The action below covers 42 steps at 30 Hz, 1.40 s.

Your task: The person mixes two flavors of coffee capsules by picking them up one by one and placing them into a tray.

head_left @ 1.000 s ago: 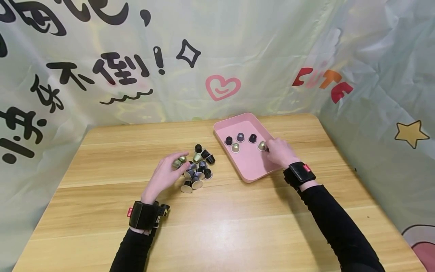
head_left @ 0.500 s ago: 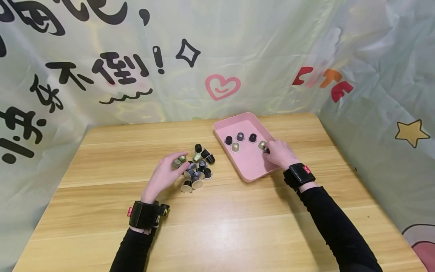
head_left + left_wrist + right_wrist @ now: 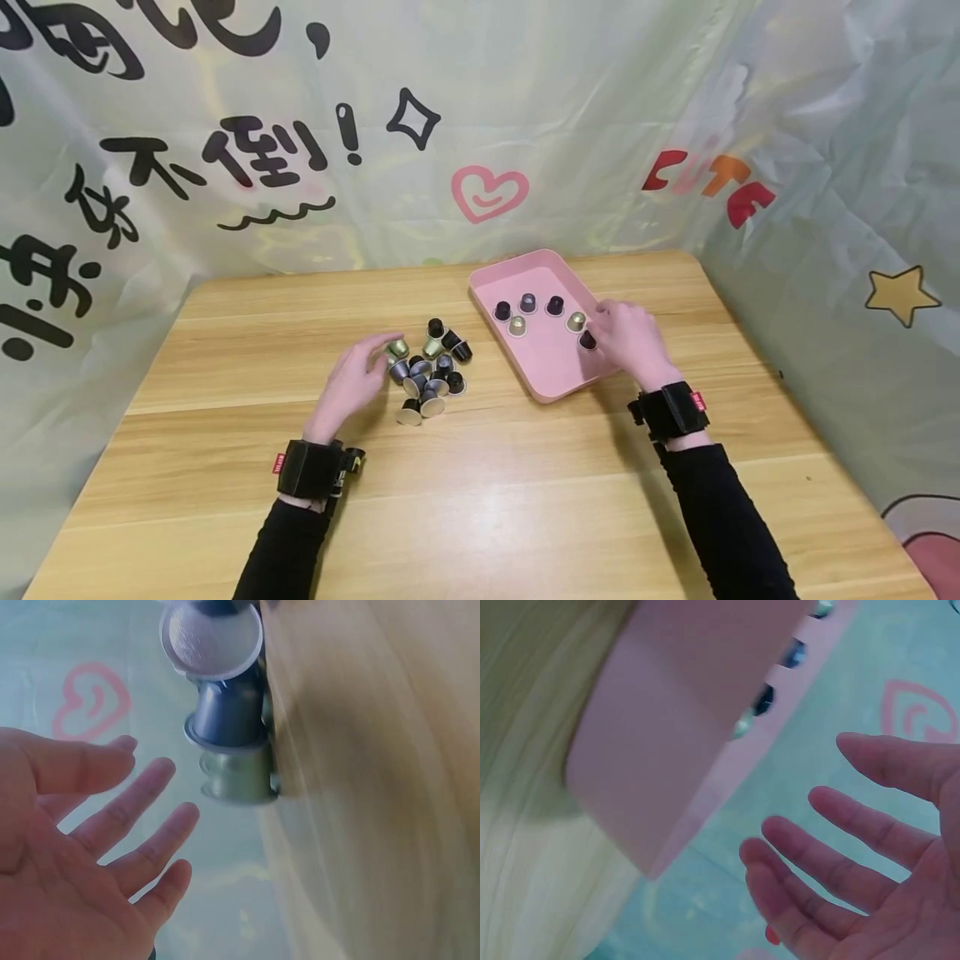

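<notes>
My left hand (image 3: 348, 387) is beside the left edge of a pile of coffee capsules, its fingers relaxed and spread in the left wrist view, holding nothing. Nearest to it are a green capsule (image 3: 397, 348) and a blue-grey capsule (image 3: 398, 372). Over the right rim of a pink tray (image 3: 555, 371) hovers my right hand (image 3: 636, 343), fingers apart and nothing between them. Just left of its fingers a black capsule (image 3: 588, 340) stands upright in the tray, near a gold capsule (image 3: 576, 322). Several more capsules stand further left there, among them a black one (image 3: 555, 306).
The tray lies at the back of a wooden table (image 3: 480, 500), right of the pile. Black capsules (image 3: 457, 346) lie tipped over at the pile's right side. A printed curtain (image 3: 585, 125) hangs behind the table and along its right side.
My right hand has let go of the black capsule and drawn back to the right, leaving it in the tray. The left hand has shifted slightly left, uncovering a blue-grey capsule.
</notes>
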Each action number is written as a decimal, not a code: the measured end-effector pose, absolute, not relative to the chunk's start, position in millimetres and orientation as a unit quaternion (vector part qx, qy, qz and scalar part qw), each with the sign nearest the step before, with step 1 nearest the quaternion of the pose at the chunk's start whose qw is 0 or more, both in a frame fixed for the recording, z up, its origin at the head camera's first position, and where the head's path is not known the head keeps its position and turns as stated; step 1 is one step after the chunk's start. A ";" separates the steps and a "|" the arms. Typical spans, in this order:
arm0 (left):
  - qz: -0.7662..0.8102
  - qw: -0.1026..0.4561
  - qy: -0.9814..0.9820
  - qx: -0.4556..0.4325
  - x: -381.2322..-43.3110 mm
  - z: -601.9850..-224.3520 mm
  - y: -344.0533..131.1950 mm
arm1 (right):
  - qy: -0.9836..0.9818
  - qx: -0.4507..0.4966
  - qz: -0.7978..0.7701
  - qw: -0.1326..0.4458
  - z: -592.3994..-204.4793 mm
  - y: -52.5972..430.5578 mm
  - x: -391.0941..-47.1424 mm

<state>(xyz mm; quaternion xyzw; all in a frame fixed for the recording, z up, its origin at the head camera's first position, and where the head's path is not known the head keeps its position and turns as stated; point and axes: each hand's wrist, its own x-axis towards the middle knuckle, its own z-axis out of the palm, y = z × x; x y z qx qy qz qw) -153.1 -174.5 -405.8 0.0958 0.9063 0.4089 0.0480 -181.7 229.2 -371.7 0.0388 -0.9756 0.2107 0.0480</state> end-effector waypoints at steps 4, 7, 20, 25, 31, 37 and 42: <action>0.383 0.025 0.917 0.109 -156.0 -405.8 -180.4 | -0.967 0.042 0.232 0.098 -371.3 229.6 -174.5; 0.360 0.008 0.924 0.128 -159.5 -405.8 -185.7 | -0.959 0.047 0.247 0.129 -374.4 229.6 -171.2; 0.274 0.060 0.944 0.172 -191.0 -394.4 -188.5 | -0.935 0.050 0.306 0.175 -384.8 225.9 -170.7; 0.260 0.108 0.945 0.164 -201.6 -391.5 -182.9 | -0.930 0.049 0.319 0.175 -387.6 226.4 -169.1; 0.225 0.123 0.955 0.148 -212.3 -388.3 -178.8 | -0.928 0.044 0.328 0.172 -390.3 227.3 -168.6; 0.200 0.136 0.960 0.144 -221.6 -386.0 -176.2 | -0.926 0.041 0.335 0.170 -391.4 227.9 -168.2; 0.203 0.161 0.955 0.144 -225.3 -386.7 -175.2 | -0.926 0.039 0.336 0.167 -393.2 229.6 -167.3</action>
